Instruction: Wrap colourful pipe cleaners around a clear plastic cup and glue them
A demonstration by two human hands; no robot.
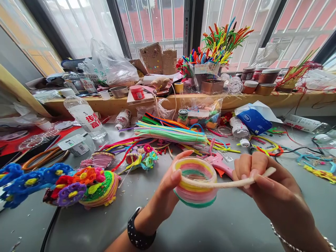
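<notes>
My left hand (168, 185) grips a round ring-shaped piece (195, 196) banded in pink, yellow and green, its thumb pressed on the near rim and fingers round the far side. From that rim a cream pipe cleaner (228, 183) stretches to the right. My right hand (273, 192) pinches this strip near its free end between thumb and fingers. Just behind the ring lies a pink-handled tool (219, 162), its working end partly hidden. A bundle of pastel pipe cleaners (170, 133) lies beyond both hands.
Pipe-cleaner flowers (70, 190) on a striped base stand at the left. Behind them are a clear price-labelled box (76, 145) and a water bottle (85, 117). More bottles, a blue packet (254, 119) and loose wires lie right. A wooden ledge (118, 105) holds jars and bags.
</notes>
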